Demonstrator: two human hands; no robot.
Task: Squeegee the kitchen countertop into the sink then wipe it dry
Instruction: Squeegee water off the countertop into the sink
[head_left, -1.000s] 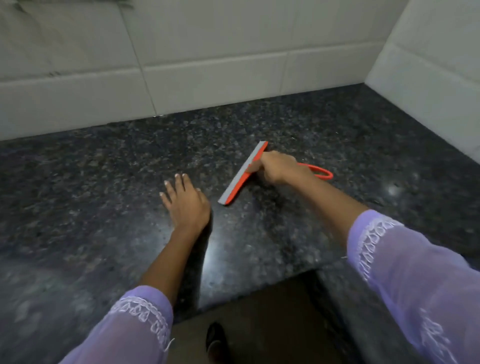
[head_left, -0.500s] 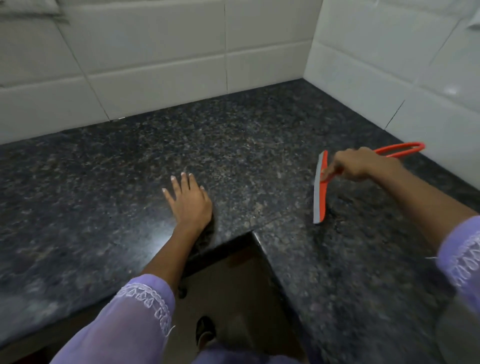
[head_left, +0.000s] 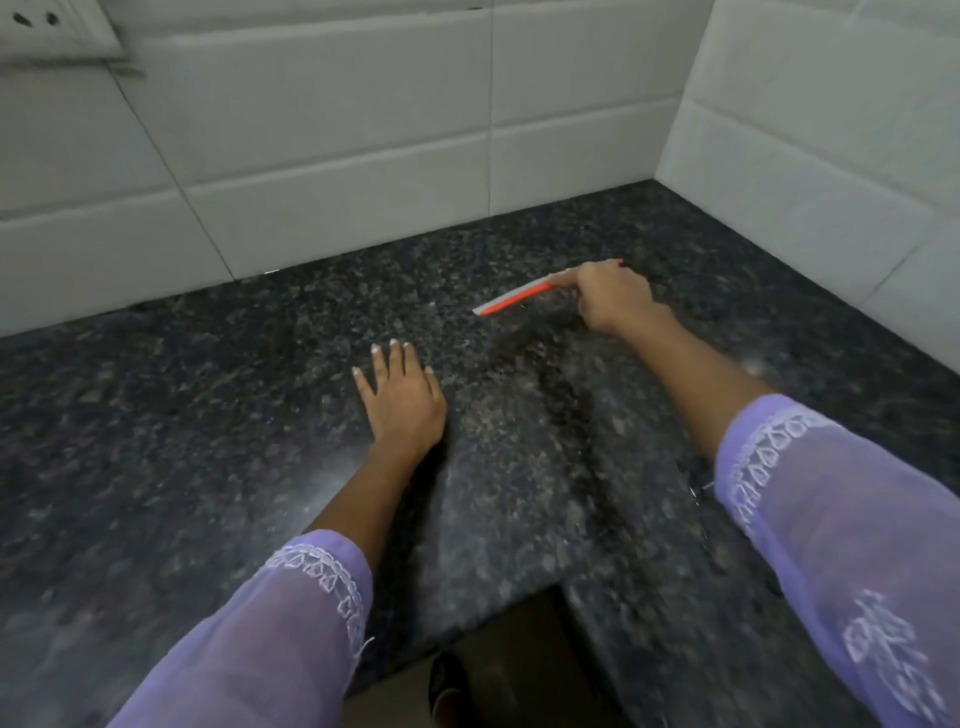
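Squeegee stage in hand. Right hand (head_left: 613, 299) grips the squeegee (head_left: 514, 298), blade low near the surface's (head_left: 208, 415) back corner. Left hand (head_left: 402, 397) flat, fingers spread, holding nothing. Sink unseen; next stroke should draw toward it.

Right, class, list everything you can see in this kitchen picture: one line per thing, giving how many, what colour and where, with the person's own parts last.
Countertop: one, dark speckled stone, L-shaped, filling the lower frame.
Wall tiles: many, white, behind the countertop and along the right side.
Socket: one, white, top left corner on the wall.
Squeegee: one, orange with a grey blade, on the countertop towards the back right.
Shoe: one, dark, on the floor at the bottom.
Sleeves: two, lilac with white embroidery.
Left hand: flat on the countertop, empty.
Right hand: gripping the squeegee.
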